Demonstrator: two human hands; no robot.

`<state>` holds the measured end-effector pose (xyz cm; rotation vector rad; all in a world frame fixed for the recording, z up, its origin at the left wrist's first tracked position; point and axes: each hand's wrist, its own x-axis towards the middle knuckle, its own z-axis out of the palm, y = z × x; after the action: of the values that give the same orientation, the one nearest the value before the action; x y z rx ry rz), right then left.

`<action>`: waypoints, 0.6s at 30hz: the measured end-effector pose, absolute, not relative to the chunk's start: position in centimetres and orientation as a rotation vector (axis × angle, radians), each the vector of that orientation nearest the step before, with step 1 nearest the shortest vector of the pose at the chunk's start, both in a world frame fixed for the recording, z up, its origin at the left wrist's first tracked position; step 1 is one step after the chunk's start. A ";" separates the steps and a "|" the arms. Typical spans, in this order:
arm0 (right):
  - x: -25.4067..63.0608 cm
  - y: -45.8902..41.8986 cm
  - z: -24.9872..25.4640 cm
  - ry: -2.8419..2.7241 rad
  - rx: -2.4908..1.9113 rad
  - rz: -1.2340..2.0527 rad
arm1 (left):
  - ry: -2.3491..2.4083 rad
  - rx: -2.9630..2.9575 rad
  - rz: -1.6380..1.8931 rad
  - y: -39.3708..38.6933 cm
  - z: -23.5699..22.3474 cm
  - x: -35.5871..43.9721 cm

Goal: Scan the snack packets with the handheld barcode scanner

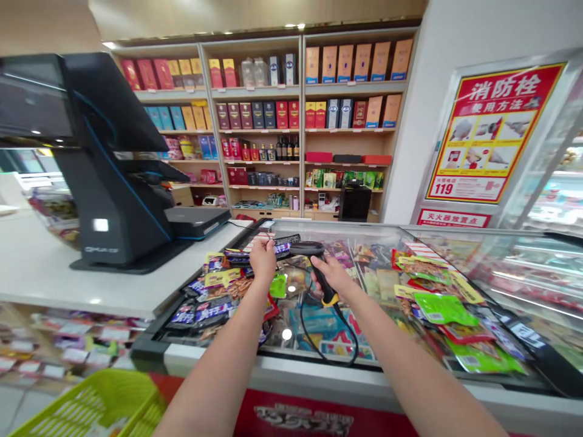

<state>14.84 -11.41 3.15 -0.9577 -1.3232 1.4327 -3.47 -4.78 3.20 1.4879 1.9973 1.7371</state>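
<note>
In the head view, looking down on a glass-topped cabinet, goods showing through the panes. At 12 o'clock, tall shelves stacked with boxes and bottles; at 2 o'clock, a red poster on a wall; at 10 o'clock, a black till on a white counter.

Just left of centre, the left hand, curled and pinching a dark packet with purple print. Just right of it, the right hand, wrapped around the handle of a scanner, head towards the packet and near it.

At 8 o'clock, a left heap of snack packets, close to the counter's edge; at 4 o'clock, a right heap. Between both, a stretch of glass, crossed by the looping cable. At 6 o'clock, the pale near rim, under both forearms; between 7 and 8 o'clock, a green basket, below the rim.
</note>
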 end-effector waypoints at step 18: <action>4.5 -9.7 2.3 -1.452 -0.967 1.553 | 2.565 1.549 1.266 -5.9 4.5 -14.2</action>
<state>4.53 -9.74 2.26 -0.9667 -1.4519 1.5527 -14.17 -5.93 4.46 1.5494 2.5649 1.2660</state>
